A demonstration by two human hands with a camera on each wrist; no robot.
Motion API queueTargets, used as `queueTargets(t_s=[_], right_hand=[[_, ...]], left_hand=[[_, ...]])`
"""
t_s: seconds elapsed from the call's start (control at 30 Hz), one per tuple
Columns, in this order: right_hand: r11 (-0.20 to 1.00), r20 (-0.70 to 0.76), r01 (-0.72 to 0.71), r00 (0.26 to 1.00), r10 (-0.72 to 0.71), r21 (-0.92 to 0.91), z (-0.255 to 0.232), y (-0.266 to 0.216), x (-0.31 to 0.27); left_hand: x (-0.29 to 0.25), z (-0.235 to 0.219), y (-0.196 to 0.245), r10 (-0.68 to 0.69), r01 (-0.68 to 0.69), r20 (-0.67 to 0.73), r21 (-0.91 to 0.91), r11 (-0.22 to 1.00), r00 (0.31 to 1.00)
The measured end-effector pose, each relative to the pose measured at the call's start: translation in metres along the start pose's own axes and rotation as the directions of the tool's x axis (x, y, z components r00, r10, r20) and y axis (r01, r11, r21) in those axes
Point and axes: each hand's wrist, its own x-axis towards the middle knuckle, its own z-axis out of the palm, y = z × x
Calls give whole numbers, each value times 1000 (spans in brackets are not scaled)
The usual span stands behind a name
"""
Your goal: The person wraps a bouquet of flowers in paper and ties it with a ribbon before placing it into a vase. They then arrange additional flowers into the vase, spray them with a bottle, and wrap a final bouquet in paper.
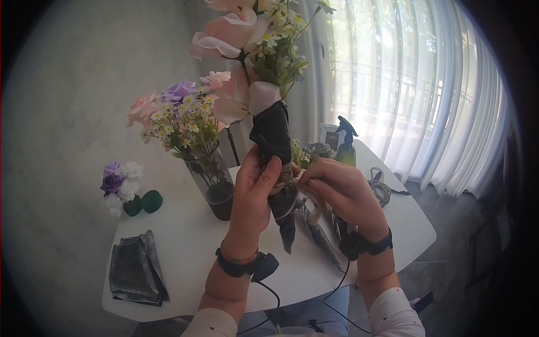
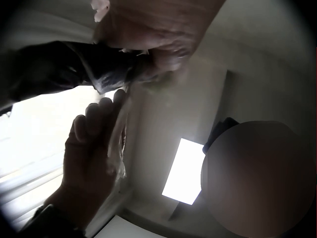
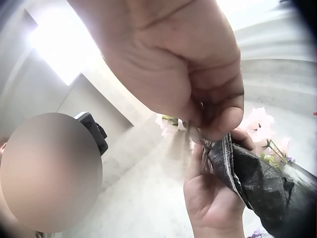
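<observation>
In the head view an upright bouquet of pink roses and small daisy-like flowers (image 1: 275, 42) has its stems in a dark grey wrapper (image 1: 272, 129). My left hand (image 1: 252, 191) grips the wrapped stems, thumb across the front. Beige twine (image 1: 285, 178) goes round the wrapper just beside that thumb. With thumb and fingertips, my right hand (image 1: 348, 194) pinches the twine at the bouquet's right side. A pale loose strand (image 2: 117, 139) hangs by the right hand in the left wrist view. From the right wrist, the pinching fingers (image 3: 225, 121) overlap the edge of the wrapper.
A glass vase (image 1: 210, 185) of flowers stands behind on the white table (image 1: 191, 269). Purple and white flowers (image 1: 120, 182) are at the left, above folded dark sheets (image 1: 137, 269). A spray bottle (image 1: 347, 143) and a coil of cord (image 1: 380, 188) stand at the right.
</observation>
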Motion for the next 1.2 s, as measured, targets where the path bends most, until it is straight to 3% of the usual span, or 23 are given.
queueTargets(t_s=[0.07,0.17,0.3,0.37,0.5,0.67,0.8,0.93,0.97,1.0,1.07,1.1,1.2], right_hand=[[998,-96,-48,994,51,33,1,-4,-1],[985,-82,-141,985,149,95,6,-10,-3],[983,-61,-161,984,166,90,10,-13,-4],[993,-101,51,993,-61,-103,11,0,-4],[996,-99,19,995,-28,-90,8,2,-4],[956,-79,173,977,-197,-237,9,-6,-2],[952,-74,194,973,-217,-237,6,-4,-3],[944,-244,184,936,-253,-273,3,-5,-5],[938,-302,175,915,-267,-300,1,-6,-6],[978,-462,153,864,-201,-140,0,-4,-8],[958,-486,160,835,-259,-237,-22,-5,-12],[959,-486,159,835,-258,-237,-21,-6,-11],[987,-545,127,823,-162,-102,-22,-9,-11]], left_hand=[[0,3,3,-16,16,2,-28,999,1000],[-1,4,1,-45,46,15,-53,998,999],[-2,10,1,-56,56,1,-49,997,998],[-2,8,1,-72,72,21,-43,996,997],[-1,6,-1,-44,44,48,1,999,998],[-2,8,2,-77,78,31,-64,995,997],[-3,11,1,-106,109,34,-87,990,994],[-7,13,4,-25,25,-1,-43,999,1000],[-6,17,9,22,-24,-76,-30,999,997],[-6,18,12,68,-71,-150,-14,997,986],[-6,4,15,49,-48,-119,9,999,992],[-6,6,14,110,-96,-132,110,989,985],[-5,9,10,212,-172,-126,271,947,969]])
